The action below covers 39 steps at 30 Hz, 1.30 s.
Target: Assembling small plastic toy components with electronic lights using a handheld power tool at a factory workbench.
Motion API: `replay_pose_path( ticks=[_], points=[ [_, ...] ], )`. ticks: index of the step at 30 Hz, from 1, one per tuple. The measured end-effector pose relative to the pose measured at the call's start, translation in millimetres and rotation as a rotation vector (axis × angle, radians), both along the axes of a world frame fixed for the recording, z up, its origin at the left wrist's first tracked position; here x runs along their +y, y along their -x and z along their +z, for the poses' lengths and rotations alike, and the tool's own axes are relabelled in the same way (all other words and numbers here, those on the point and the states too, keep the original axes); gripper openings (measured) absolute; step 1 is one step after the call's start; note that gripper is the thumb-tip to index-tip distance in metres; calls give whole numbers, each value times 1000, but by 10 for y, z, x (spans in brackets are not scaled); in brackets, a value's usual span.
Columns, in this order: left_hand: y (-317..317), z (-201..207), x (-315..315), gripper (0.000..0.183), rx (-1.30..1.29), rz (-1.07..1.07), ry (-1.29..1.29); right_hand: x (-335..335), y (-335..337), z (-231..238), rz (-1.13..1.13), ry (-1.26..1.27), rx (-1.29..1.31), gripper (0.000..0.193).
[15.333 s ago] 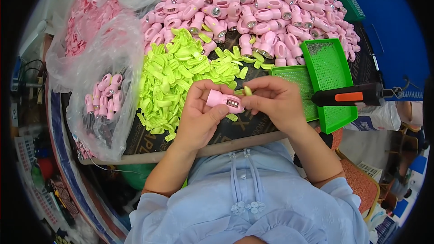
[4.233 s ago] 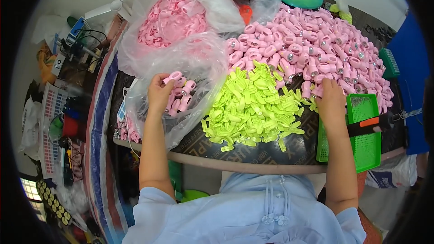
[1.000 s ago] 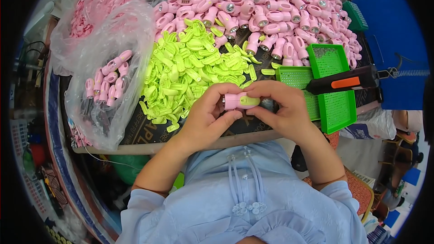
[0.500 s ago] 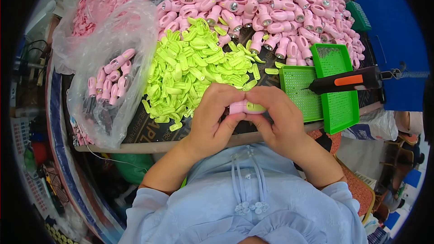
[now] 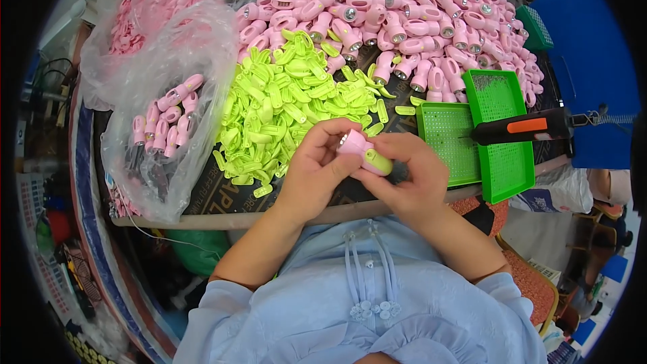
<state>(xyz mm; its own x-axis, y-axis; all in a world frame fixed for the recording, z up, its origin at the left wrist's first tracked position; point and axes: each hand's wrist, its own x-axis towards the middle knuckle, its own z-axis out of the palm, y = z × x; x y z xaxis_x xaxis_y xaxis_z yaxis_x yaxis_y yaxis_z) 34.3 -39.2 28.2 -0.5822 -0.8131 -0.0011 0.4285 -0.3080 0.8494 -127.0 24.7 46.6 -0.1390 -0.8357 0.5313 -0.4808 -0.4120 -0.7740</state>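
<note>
Head view — left hand [image 5: 313, 175], right hand [image 5: 408, 178] pinching pink part [image 5: 360, 152]

The small torch body [image 5: 356, 145] sits between the left hand [image 5: 311, 174] and the right hand [image 5: 409, 178], at the near edge of the table [image 5: 222, 219]. Just behind the hands lies the heap of clips [image 5: 290, 111], and behind that heap the bigger pile of torches [image 5: 397, 13] reaches to the far side. Left of the clips stands an open plastic bag [image 5: 182, 121] with more torches in it. Right of the hands are two trays [image 5: 492, 135], and the electric screwdriver [image 5: 532, 126] lies across them.
</note>
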Motion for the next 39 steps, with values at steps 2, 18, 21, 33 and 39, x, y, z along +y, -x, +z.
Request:
replay_pose_path(
  ticks=[2,18,21,33,39],
  points=[
    [48,31,11,35,119,-72,-266,-30,-41,40,-28,7,138,43],
    [-80,27,-71,36,-390,-27,362,-144,264,163,259,-508,-252,40],
    [-84,107,-90,39,-527,46,655,-92,205,153,227,-502,-302,39],
    [-53,90,7,39,-521,201,958,0,14,60,99,-113,-29,35],
    [-32,21,-86,35,-549,126,756,-100,136,51,260,-407,-482,33]
  ],
)
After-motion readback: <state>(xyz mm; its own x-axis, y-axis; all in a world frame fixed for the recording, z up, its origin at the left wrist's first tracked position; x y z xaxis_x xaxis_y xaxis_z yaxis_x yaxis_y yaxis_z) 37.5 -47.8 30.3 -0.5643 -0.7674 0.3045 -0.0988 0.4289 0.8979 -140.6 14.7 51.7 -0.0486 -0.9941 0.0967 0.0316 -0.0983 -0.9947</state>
